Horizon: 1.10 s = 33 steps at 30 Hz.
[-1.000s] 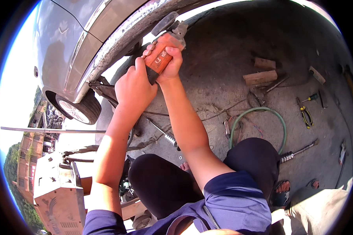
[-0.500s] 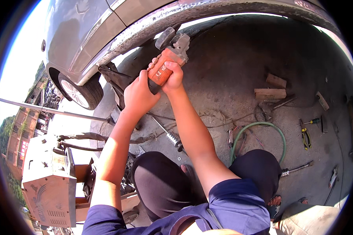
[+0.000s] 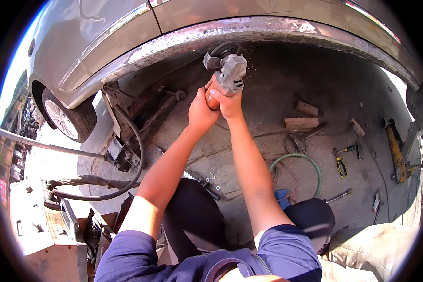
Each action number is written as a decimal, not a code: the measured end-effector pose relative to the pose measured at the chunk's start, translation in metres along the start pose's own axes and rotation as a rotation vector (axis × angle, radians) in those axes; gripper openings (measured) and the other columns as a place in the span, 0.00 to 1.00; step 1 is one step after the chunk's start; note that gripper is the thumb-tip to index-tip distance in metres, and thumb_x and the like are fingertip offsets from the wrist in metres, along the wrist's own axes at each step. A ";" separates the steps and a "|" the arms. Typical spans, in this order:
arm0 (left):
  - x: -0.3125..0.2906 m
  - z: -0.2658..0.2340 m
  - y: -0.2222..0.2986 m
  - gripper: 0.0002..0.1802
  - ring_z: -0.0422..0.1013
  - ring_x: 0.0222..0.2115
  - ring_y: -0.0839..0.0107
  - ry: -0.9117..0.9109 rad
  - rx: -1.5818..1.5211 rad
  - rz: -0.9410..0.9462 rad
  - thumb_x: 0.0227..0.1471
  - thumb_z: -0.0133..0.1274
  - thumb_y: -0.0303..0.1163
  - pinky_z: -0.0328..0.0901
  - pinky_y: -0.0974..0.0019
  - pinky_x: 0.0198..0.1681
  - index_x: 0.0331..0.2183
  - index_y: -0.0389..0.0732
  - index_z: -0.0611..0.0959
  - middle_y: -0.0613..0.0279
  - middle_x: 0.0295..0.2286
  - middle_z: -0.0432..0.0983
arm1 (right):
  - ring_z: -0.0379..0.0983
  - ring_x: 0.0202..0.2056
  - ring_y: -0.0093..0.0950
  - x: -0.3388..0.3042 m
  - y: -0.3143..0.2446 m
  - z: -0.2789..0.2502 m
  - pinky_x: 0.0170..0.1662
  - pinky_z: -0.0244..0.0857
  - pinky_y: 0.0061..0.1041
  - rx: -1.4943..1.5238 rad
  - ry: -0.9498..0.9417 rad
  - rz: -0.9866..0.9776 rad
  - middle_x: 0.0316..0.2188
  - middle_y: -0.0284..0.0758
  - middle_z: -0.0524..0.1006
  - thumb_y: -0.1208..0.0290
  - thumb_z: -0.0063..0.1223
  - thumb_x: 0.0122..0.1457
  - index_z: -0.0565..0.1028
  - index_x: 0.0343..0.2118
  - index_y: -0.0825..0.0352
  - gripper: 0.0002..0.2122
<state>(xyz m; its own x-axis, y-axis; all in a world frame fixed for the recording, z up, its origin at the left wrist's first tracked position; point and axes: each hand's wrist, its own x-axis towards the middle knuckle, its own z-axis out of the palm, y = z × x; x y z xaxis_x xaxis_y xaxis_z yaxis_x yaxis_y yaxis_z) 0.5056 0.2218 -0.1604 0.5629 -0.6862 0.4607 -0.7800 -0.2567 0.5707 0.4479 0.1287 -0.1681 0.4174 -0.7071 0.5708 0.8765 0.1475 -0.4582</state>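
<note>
Both my hands grip an orange and grey angle grinder [image 3: 232,75], held up under the lower edge of a grey car. My left hand [image 3: 203,110] is wrapped round the orange body from the left. From the right, my right hand [image 3: 230,104] closes on the body just behind the metal gear head. The dark disc [image 3: 226,49] with its guard is up at the worn, bare-metal car sill [image 3: 174,43]. Small bright sparks show just right of the disc. Whether the disc touches the sill I cannot tell.
A metal-cased machine [image 3: 47,230] stands at lower left, and a thick black cable loops near it. On the floor lie wooden blocks [image 3: 301,123], a green hose [image 3: 318,171], pliers [image 3: 341,167] and a ratchet wrench [image 3: 338,195]. A yellow jack [image 3: 395,152] is far right; beige fabric [image 3: 376,249] lies lower right.
The grinder has swung rightward and turned, so its disc now faces the sill, with sparks beside it. Both hands keep hold. The view has shifted, showing more of the sill.
</note>
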 end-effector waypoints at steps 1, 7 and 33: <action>-0.003 0.002 -0.001 0.33 0.77 0.41 0.40 -0.014 -0.061 -0.006 0.39 0.70 0.34 0.72 0.50 0.41 0.45 0.40 0.70 0.43 0.38 0.81 | 0.78 0.38 0.26 -0.003 0.001 0.000 0.46 0.73 0.30 -0.041 0.022 0.019 0.38 0.34 0.80 0.82 0.64 0.46 0.77 0.46 0.71 0.20; 0.014 0.005 0.008 0.30 0.77 0.44 0.39 -0.106 -0.283 0.071 0.42 0.68 0.32 0.72 0.55 0.43 0.44 0.37 0.70 0.40 0.37 0.81 | 0.79 0.40 0.22 0.004 -0.005 -0.005 0.46 0.72 0.26 -0.364 0.155 -0.110 0.37 0.34 0.82 0.79 0.67 0.45 0.78 0.41 0.72 0.17; 0.011 0.057 -0.014 0.35 0.75 0.52 0.56 -0.021 -0.449 0.162 0.47 0.67 0.32 0.67 0.59 0.54 0.56 0.38 0.72 0.50 0.51 0.75 | 0.83 0.38 0.28 0.005 -0.011 -0.018 0.45 0.75 0.29 -0.633 0.123 -0.151 0.36 0.40 0.84 0.73 0.72 0.41 0.75 0.47 0.72 0.27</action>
<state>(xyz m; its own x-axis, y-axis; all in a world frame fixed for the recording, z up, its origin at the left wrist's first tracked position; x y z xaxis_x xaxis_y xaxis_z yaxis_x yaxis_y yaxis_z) 0.5076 0.1789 -0.2019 0.4346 -0.7080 0.5566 -0.6591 0.1711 0.7323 0.4356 0.1114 -0.1721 0.2377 -0.7673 0.5956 0.5979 -0.3677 -0.7123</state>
